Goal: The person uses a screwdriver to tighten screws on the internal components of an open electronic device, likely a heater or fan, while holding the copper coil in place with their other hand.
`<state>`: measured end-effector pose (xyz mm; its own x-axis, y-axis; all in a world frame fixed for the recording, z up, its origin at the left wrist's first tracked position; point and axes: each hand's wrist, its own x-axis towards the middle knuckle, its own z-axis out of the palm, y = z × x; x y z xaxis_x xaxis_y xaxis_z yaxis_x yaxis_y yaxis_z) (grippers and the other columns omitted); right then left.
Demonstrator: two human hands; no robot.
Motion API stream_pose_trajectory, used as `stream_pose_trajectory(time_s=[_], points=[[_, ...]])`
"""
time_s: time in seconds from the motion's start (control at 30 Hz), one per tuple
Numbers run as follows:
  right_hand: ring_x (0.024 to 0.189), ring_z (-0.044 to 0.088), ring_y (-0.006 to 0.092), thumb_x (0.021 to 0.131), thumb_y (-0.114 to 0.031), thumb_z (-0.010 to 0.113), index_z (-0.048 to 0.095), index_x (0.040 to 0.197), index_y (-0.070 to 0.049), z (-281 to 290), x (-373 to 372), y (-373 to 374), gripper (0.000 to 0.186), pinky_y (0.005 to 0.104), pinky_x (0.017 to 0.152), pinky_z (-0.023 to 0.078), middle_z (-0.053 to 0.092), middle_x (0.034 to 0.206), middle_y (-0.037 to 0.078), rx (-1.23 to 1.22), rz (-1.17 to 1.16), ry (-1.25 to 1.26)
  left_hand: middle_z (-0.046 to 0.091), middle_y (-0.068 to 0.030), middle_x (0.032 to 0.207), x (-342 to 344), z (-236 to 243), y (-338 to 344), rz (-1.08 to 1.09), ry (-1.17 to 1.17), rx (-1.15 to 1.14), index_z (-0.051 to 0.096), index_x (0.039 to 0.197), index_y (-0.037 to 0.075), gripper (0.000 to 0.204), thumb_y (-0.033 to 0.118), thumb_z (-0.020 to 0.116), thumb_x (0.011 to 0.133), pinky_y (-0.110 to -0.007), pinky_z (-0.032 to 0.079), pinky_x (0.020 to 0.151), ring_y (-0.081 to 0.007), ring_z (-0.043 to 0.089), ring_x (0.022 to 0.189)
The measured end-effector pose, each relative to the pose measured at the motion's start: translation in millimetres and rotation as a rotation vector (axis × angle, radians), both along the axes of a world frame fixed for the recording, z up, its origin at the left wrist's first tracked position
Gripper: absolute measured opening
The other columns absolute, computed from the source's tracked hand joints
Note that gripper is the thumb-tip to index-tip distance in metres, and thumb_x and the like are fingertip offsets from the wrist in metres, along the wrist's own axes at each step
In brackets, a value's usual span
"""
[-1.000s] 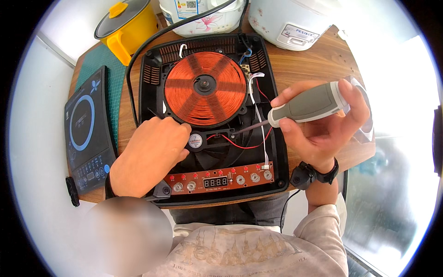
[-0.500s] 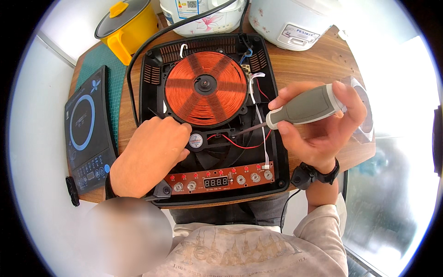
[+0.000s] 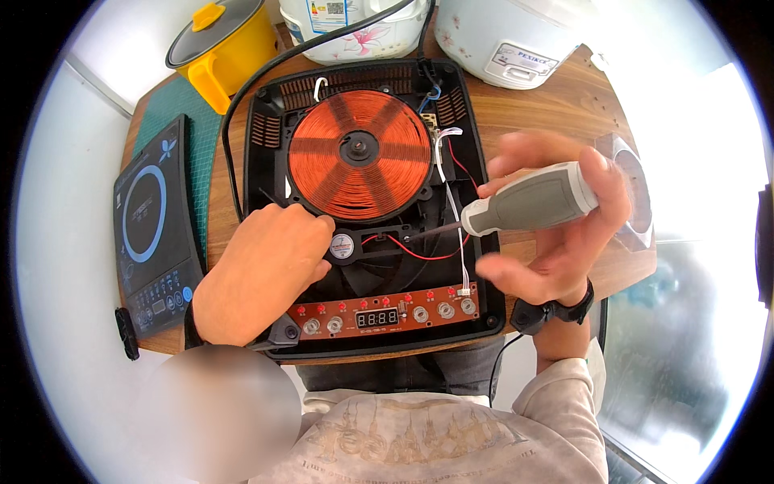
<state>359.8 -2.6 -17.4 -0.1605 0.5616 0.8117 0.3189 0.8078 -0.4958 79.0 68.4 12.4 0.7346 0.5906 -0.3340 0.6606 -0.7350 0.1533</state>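
An opened induction cooker base [image 3: 476, 266] lies in front of me, its round copper coil [image 3: 347, 185] uncovered. Below the coil sits a black fan [image 3: 363, 274] with a round label on its hub. My left hand [image 3: 266, 262] rests beside that hub, fingers curled down; what they grip is hidden. In my right hand [image 3: 556, 234] is a grey-handled screwdriver [image 3: 532, 200], tilted low, its tip on a small screw at the end of the fan bracket. The handle's end bears against my fingers, while thumb and another finger stand off it. Red wires [image 3: 435, 256] run close by the tip.
A brown circuit board [image 3: 379, 319] spans the cooker's front. The glass top panel [image 3: 157, 234] lies left, partly over a green mat [image 3: 205, 145]. Behind stand a yellow pot [image 3: 238, 48] and two white cookers [image 3: 500, 40]. A translucent block [image 3: 633, 194] sits right.
My right thumb and fingers have spread away from the screwdriver handle, which has turned and shifted slightly lower. The tip stays by the screw. My left hand holds its place.
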Motion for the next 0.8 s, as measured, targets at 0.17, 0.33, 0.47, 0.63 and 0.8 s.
stream_pose_trajectory(time_s=[0.17, 0.33, 0.47, 0.63, 0.8], points=[[0.098, 0.067, 0.0261, 0.074, -0.005, 0.09, 0.039, 0.152, -0.007, 7, 11, -10, 0.094, 0.0378, 0.083, 0.059, 0.062, 0.119, 0.019, -0.02, -0.167, -0.207, 0.072, -0.0163, 0.093, -1, -1, 0, -0.012, 0.006, 0.015, 0.071, 0.108, 0.001, 0.036, 0.018, 0.082, 0.078, -0.044, 0.052, 0.082, -0.0351, 0.068, 0.092], [0.1, 0.069, 0.0284, 0.076, 0.008, 0.077, 0.037, 0.152, -0.003, -2, 0, -2, 0.087, 0.0405, 0.087, 0.059, 0.062, 0.122, 0.022, -0.035, 0.014, 0.072, 0.072, -0.0163, 0.093, 0, 0, -1, -0.014, 0.016, 0.016, 0.071, 0.108, 0.001, 0.036, 0.018, 0.082, 0.079, -0.044, 0.052, 0.082, -0.0351, 0.068, 0.091], [0.1, 0.07, 0.0327, 0.08, 0.002, 0.071, 0.026, 0.155, -0.009, 0, 2, -5, 0.088, 0.0475, 0.087, 0.063, 0.058, 0.128, 0.029, -0.13, 0.038, 0.071, 0.072, -0.0163, 0.093, -1, 0, -1, -0.011, 0.007, 0.017, 0.071, 0.108, 0.0, 0.036, 0.017, 0.082, 0.079, -0.044, 0.052, 0.082, -0.035, 0.068, 0.092], [0.092, 0.072, 0.0273, 0.078, 0.004, 0.074, 0.032, 0.149, -0.004, 2, 5, 0, 0.083, 0.04, 0.084, 0.061, 0.064, 0.123, 0.029, -0.056, 0.074, 0.009, 0.073, -0.0164, 0.092, 1, 2, 1, -0.013, 0.011, 0.001, 0.072, 0.107, 0.0, 0.034, 0.017, 0.082, 0.079, -0.044, 0.052, 0.082, -0.035, 0.068, 0.091], [0.088, 0.071, 0.0244, 0.077, 0.003, 0.076, 0.033, 0.146, -0.001, -1, 8, -3, 0.082, 0.0362, 0.082, 0.06, 0.068, 0.11, 0.025, -0.103, 0.031, 0.078, 0.073, -0.0169, 0.09, 0, 1, 0, -0.014, -0.022, 0.016, 0.072, 0.106, 0.0, 0.034, 0.017, 0.082, 0.079, -0.045, 0.053, 0.082, -0.0357, 0.069, 0.09]])
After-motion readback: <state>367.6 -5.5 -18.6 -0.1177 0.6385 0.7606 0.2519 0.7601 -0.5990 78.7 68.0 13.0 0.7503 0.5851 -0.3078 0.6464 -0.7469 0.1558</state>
